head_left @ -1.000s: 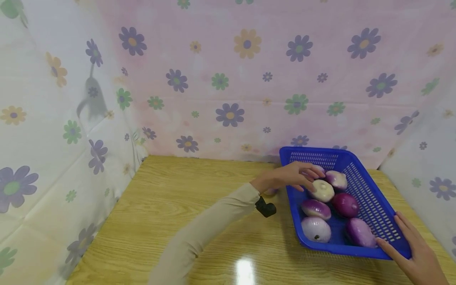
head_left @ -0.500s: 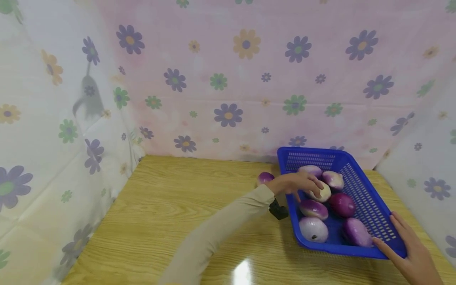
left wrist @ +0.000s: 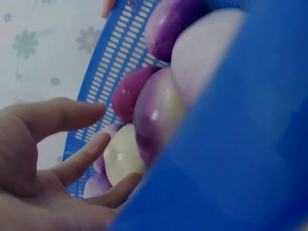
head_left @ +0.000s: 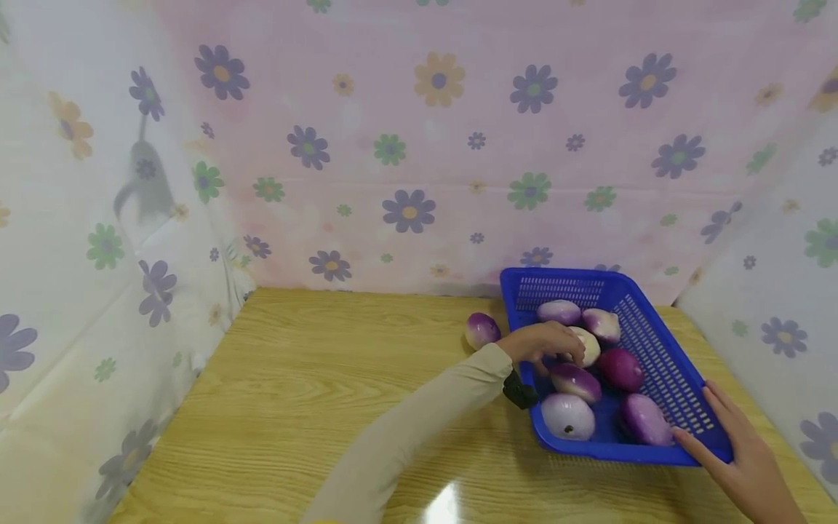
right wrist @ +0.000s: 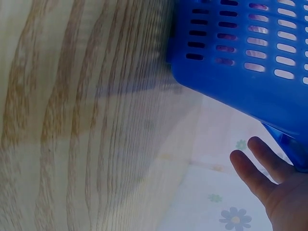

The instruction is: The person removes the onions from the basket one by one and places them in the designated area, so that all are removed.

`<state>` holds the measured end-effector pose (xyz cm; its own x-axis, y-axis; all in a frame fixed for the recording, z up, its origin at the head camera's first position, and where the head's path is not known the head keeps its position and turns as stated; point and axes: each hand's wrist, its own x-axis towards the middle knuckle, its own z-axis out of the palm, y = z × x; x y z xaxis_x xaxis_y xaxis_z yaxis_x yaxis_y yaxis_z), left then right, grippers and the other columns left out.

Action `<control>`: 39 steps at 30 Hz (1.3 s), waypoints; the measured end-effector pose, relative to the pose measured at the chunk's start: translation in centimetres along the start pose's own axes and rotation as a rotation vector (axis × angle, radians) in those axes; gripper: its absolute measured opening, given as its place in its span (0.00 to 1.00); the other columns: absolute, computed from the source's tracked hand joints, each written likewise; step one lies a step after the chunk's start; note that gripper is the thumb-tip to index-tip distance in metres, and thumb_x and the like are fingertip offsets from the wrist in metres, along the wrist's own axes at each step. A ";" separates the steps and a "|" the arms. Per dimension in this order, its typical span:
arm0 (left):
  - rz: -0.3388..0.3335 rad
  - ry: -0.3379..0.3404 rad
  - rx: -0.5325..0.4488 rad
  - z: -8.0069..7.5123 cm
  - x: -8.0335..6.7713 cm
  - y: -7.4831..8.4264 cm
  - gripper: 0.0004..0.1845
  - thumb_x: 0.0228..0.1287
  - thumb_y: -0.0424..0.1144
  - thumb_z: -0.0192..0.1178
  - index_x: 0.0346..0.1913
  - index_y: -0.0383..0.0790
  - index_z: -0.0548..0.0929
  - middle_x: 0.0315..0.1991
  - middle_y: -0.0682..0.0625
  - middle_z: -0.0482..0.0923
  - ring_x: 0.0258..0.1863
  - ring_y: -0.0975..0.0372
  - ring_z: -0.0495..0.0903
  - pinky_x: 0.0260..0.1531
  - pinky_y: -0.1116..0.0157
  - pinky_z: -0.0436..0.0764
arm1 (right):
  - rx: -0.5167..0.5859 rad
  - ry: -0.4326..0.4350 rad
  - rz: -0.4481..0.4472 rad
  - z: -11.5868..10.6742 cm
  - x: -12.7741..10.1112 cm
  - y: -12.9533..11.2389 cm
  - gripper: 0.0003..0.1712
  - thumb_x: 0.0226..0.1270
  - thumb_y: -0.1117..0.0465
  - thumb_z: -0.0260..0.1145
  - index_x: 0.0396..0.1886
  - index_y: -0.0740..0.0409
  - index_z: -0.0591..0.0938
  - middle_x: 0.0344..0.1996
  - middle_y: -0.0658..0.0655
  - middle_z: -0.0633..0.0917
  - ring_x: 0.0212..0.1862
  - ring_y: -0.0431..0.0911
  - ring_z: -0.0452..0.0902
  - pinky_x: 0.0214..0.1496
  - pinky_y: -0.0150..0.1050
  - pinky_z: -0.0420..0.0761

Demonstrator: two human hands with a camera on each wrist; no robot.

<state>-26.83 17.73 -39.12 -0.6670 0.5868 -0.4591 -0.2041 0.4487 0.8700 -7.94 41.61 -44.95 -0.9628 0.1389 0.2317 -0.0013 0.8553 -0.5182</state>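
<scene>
My left hand (head_left: 546, 340) is inside the blue plastic basket (head_left: 661, 336), low over the onions. Its spread fingers (left wrist: 82, 159) come close to a cream-white peeled onion (left wrist: 124, 153); whether a fingertip touches it is hard to tell. Around it lie a purple-and-white onion (head_left: 576, 383), a dark red onion (head_left: 620, 369) and several more. At the basket's near right corner, my right hand (head_left: 749, 455) holds the rim, thumb over the front edge and fingers along the right side. In the right wrist view, two straight fingers (right wrist: 257, 175) of it show outside the basket.
A purple-and-white onion (head_left: 482, 331) lies on the wooden table (head_left: 327, 378), just left of the basket. A black wrist device (head_left: 519, 391) on my left arm hangs by the basket's left rim. Flower-patterned cloth (head_left: 406, 145) walls in the back and sides.
My left hand has moved slightly down and deeper among the onions, baring the onion on the table and the one at the basket's back. The right hand keeps to the corner.
</scene>
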 end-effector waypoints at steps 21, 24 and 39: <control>-0.059 -0.130 0.138 1.8 0.5 1.3 0.06 0.50 0.29 0.62 0.33 0.37 0.81 0.34 0.51 0.78 0.42 0.54 0.77 0.35 0.51 0.81 | 0.024 0.020 -0.022 -0.3 -0.2 -0.2 0.47 0.65 0.54 0.64 0.75 0.60 0.48 0.74 0.62 0.44 0.70 0.69 0.37 0.63 0.70 0.36; -0.059 -0.073 0.155 2.5 0.5 1.5 0.04 0.47 0.27 0.63 0.28 0.36 0.81 0.30 0.51 0.77 0.35 0.57 0.77 0.30 0.52 0.82 | 0.044 0.041 -0.047 -0.2 -0.3 -0.3 0.47 0.64 0.56 0.65 0.75 0.57 0.50 0.74 0.58 0.46 0.73 0.61 0.36 0.64 0.69 0.37; -0.072 -0.055 0.092 4.2 1.5 0.5 0.15 0.46 0.24 0.67 0.39 0.39 0.84 0.31 0.52 0.77 0.28 0.53 0.75 0.37 0.56 0.80 | 0.066 0.093 -0.089 -0.1 -0.3 -0.2 0.45 0.62 0.58 0.67 0.75 0.53 0.53 0.73 0.39 0.47 0.70 0.28 0.34 0.70 0.42 0.33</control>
<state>-24.96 21.66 -40.17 -0.6118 0.5861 -0.5312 -0.1814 0.5497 0.8154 -7.63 41.41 -44.81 -0.9289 0.1124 0.3528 -0.1062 0.8319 -0.5447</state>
